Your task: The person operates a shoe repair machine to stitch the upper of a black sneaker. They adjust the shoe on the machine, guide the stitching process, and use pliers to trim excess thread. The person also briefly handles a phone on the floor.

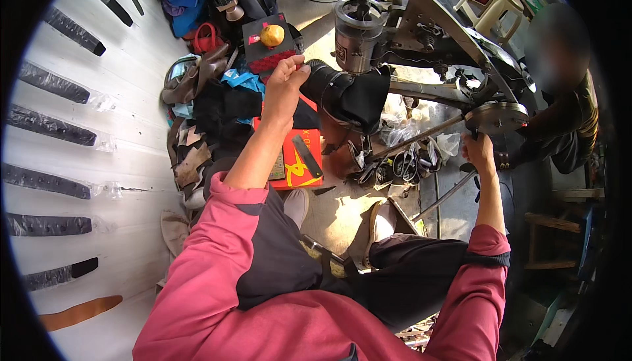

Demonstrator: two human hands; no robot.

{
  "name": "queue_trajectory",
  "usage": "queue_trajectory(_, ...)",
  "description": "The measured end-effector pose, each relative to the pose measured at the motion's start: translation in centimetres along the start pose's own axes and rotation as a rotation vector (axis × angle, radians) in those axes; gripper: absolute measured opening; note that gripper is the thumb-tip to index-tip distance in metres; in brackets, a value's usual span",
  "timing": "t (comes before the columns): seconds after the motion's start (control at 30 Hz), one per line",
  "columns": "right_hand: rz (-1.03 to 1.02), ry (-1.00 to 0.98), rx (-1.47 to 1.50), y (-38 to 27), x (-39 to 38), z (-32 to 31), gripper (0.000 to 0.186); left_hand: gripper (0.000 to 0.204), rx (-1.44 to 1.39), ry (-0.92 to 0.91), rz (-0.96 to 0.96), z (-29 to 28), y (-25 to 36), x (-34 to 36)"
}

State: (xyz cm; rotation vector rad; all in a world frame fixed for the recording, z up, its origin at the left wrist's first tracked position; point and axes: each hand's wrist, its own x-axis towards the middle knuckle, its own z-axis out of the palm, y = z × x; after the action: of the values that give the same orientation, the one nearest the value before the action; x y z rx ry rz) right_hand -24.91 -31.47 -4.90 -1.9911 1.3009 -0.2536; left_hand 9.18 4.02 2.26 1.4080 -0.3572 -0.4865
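A black leather boot or shoe (pixel 329 88) sits under the head of a hand-cranked shoe-sewing machine (pixel 359 35), with loose dark material (pixel 368 101) hanging beside it. My left hand (pixel 284 86) is raised at the left end of this boot, thumb and fingers pressed together. What lies between those fingertips, if anything, is too small to make out. At the machine's right side, my right hand (pixel 479 152) is closed around a handle just below the round metal handwheel (pixel 496 117). My right fingers partly hide that handle.
A red box (pixel 303 171) with a dark flat strip (pixel 307 157) on it lies below the machine. A yellow-orange fruit (pixel 272 35) rests on a dark box (pixel 268 59). Shoes and scraps crowd the left. Another person (pixel 566 121) is at the right, near a plastic stool (pixel 490 4).
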Motion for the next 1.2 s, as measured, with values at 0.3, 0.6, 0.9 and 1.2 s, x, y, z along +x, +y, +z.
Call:
queue_trajectory(0.3, 0.255, -0.345, -0.181, -3.3, -5.6, 0.3, 0.044, 0.047, 0.131, -0.232, 0.005, -0.2, -1.1, 2.1)
queue_trajectory(0.6, 0.077, -0.619, 0.924, -17.3, -12.7, 11.2, 0.048, 0.07, 0.517, -0.279, 0.231, -0.2, -0.4, 1.7)
queue_trajectory(0.9, 0.181, -0.388, 1.46, -21.7, -13.9, 17.2, 0.022, 0.067, 0.601, -0.229, 0.293, 0.2, -0.8, 1.2)
queue_trajectory(1.2, 0.211, -0.337, 1.508, -22.9, -13.9, 17.9, 0.025, 0.065, 0.542, -0.257, 0.172, 0.6, -0.4, 1.1)
